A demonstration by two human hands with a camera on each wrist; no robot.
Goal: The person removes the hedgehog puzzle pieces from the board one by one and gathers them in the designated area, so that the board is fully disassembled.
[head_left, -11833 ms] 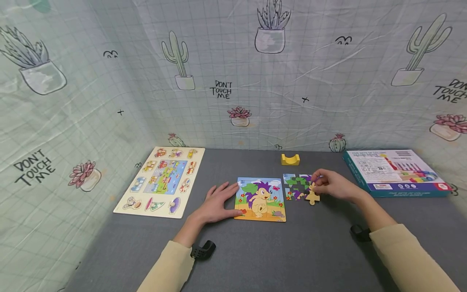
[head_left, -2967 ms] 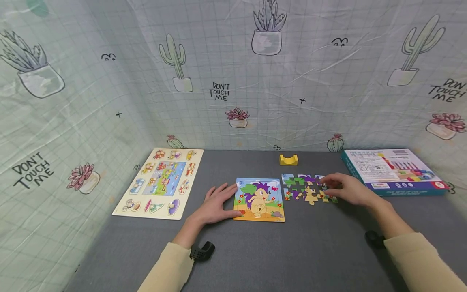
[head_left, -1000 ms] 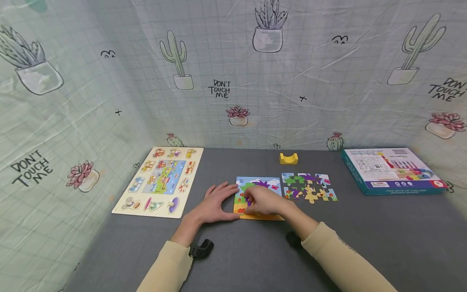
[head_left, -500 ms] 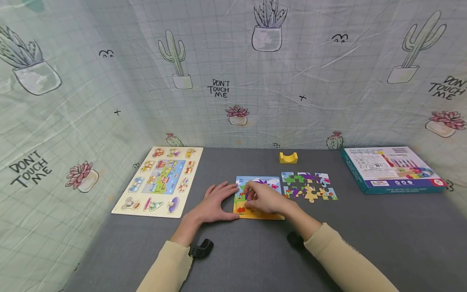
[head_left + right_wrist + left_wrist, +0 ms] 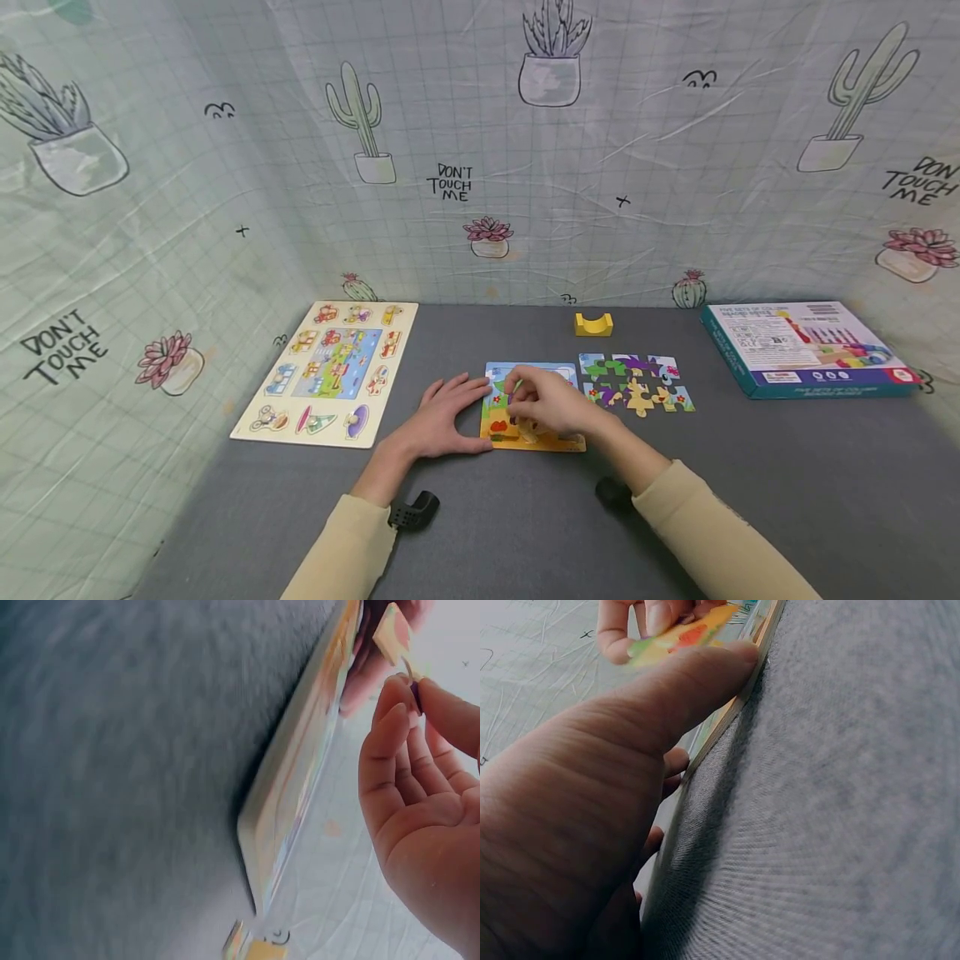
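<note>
A square jigsaw puzzle board [image 5: 491, 372] with a hedgehog picture lies flat on the dark grey table. My left hand [image 5: 438, 423] is spread at its left side, fingertips at the upper corner and thumb at the lower one. Over the board, my right hand [image 5: 553, 404] pinches a puzzle piece between thumb and fingers. In the left wrist view that puzzle piece [image 5: 690, 636] is orange and yellow with a red patch, tilted and raised above the board. The right wrist view shows the same puzzle piece [image 5: 391, 634] at the fingertips. The right hand hides much of the picture.
Several joined puzzle pieces [image 5: 639, 398] lie right of the board. Behind them stands a yellow arched block [image 5: 593, 326]. A larger picture board [image 5: 300, 417] is on the left, and a flat teal box [image 5: 795, 350] at the back right. A cactus-print cloth [image 5: 487, 167] hangs behind.
My right hand set pieces together at the right, then moved left over the board. It has now lifted a puzzle piece up from the board's lower left. The left hand has hardly moved.
</note>
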